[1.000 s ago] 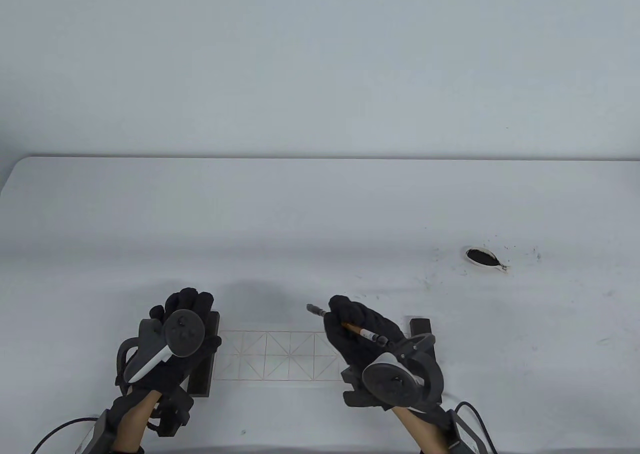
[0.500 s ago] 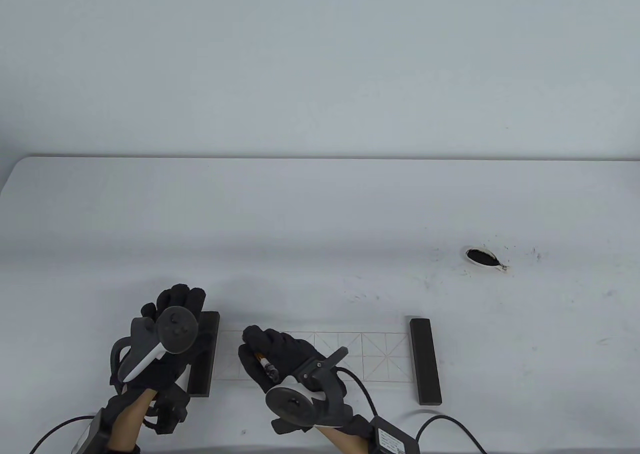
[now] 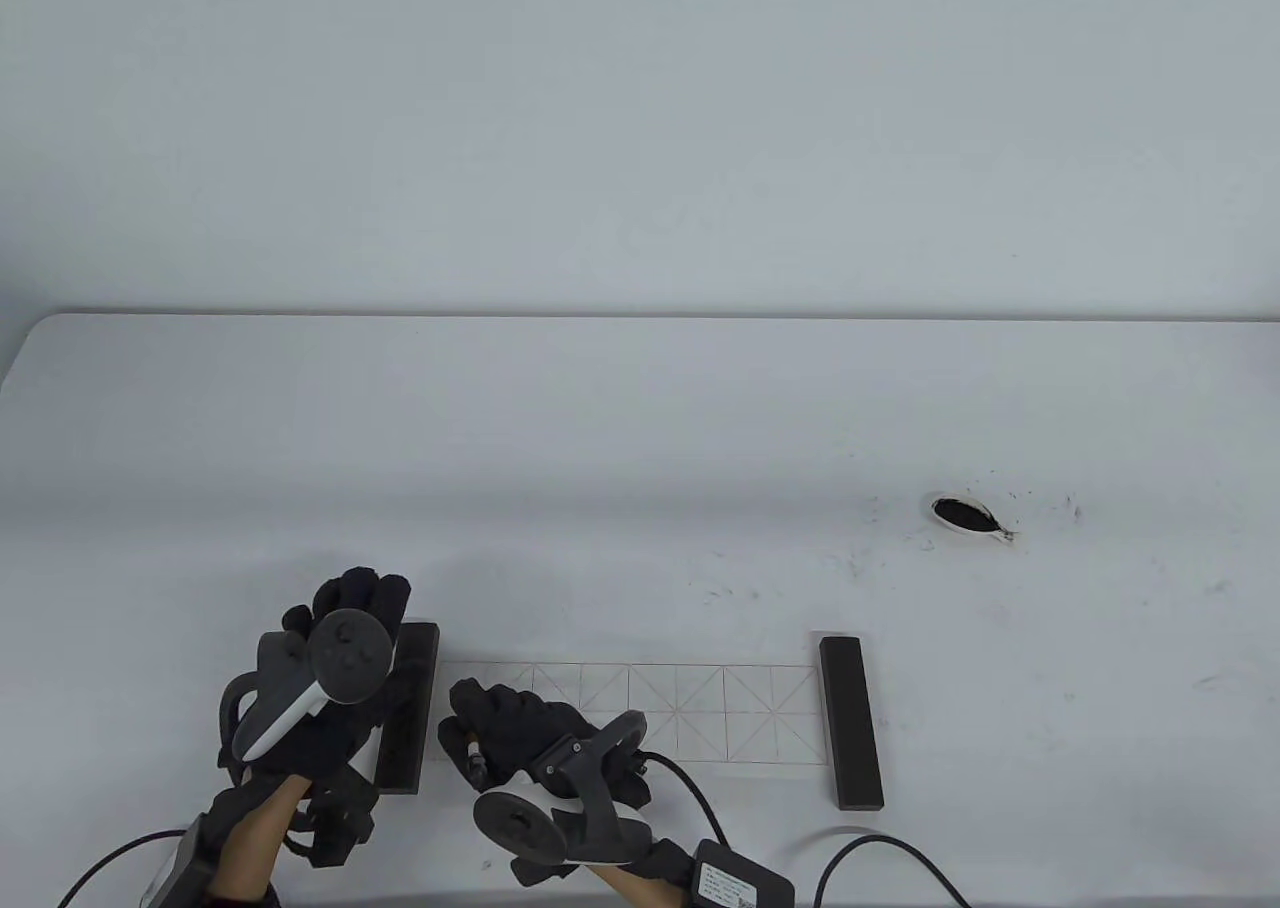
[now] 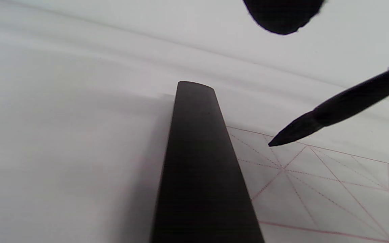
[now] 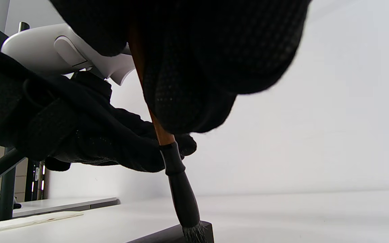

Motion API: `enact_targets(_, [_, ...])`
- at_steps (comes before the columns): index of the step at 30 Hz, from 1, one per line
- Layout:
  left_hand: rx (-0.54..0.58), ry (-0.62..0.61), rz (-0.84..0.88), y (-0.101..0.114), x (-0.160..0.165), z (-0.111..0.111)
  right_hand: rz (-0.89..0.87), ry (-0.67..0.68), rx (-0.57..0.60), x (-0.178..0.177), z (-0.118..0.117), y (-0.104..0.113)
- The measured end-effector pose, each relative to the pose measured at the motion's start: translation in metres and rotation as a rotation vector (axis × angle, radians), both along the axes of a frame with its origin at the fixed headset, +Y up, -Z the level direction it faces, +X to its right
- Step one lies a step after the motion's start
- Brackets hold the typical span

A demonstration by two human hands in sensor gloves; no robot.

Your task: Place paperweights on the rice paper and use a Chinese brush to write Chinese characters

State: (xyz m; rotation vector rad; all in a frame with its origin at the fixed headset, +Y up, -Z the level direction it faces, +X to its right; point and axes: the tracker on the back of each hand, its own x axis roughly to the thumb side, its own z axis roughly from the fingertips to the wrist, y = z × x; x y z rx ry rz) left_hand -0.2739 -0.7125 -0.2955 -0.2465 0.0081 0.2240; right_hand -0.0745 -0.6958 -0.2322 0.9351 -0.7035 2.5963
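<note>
A long strip of gridded rice paper (image 3: 700,713) lies near the table's front edge. A dark paperweight (image 3: 850,723) sits on its right end and another paperweight (image 3: 415,718) on its left end. My left hand (image 3: 360,598) is over the left paperweight (image 4: 201,162) with relaxed fingers; contact is unclear. My right hand (image 3: 485,713) grips the Chinese brush (image 3: 472,756) over the paper's left end. The inked brush tip (image 4: 295,131) points down just above the first grid square of the paper (image 4: 333,189). In the right wrist view the fingers (image 5: 198,67) wrap the brush (image 5: 181,182).
A small white dish of black ink (image 3: 965,515) sits at the right, with ink specks on the table round it. Glove cables (image 3: 860,848) trail along the front edge at the lower right.
My right hand has carried the brush leftward along the paper, from near the right paperweight to the left end. The left hand has shifted slightly left.
</note>
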Motion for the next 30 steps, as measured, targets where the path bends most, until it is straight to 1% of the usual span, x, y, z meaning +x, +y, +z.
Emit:
enact_targets(4, [-0.004,0.001,0.001,0.000,0.000,0.000,0.003,0.002,-0.012,0.000,0.000,0.000])
enact_targets(14, [-0.013,-0.002,-0.003,0.000,0.001,0.000,0.042,0.012,0.004,-0.003,0.003,-0.002])
enact_targets(20, [-0.014,-0.002,-0.003,0.000,0.001,0.000,0.055,0.042,-0.021,-0.005,0.008,-0.002])
enact_targets(24, [-0.020,-0.001,-0.003,-0.001,0.002,0.000,0.017,0.061,-0.082,-0.005,0.009,0.002])
enact_targets(27, [-0.025,0.000,-0.003,-0.001,0.002,0.000,-0.092,0.053,-0.188,0.002,0.005,0.007])
enact_targets(30, [-0.027,0.001,-0.002,-0.001,0.001,0.000,-0.212,0.044,-0.260,0.016,0.000,0.015])
